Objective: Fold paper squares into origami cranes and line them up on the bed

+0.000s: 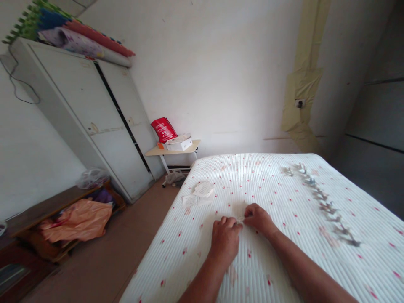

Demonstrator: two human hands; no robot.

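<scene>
My left hand (225, 235) and my right hand (259, 219) meet low over the mattress. Between their fingertips is a small, whitish piece of paper (240, 219), narrow and apparently folded; the fingers cover much of it. Both hands are closed in a pinch on it. Beyond my left hand lie several loose sheets of printed paper (203, 189), partly overlapping. To the right, a slanting row of small folded paper figures (328, 207), pointed like birds, stretches along the mattress. One more paper figure (288, 171) sits just left of the row's far end.
The white ribbed mattress (268, 261) has red dots. Behind its far left corner, a small table (154, 150) bears a red bag (164, 129) and a white box (179, 144). A grey cabinet (75, 101) and a wooden bench (41, 210) with an orange plastic bag (82, 219) stand left.
</scene>
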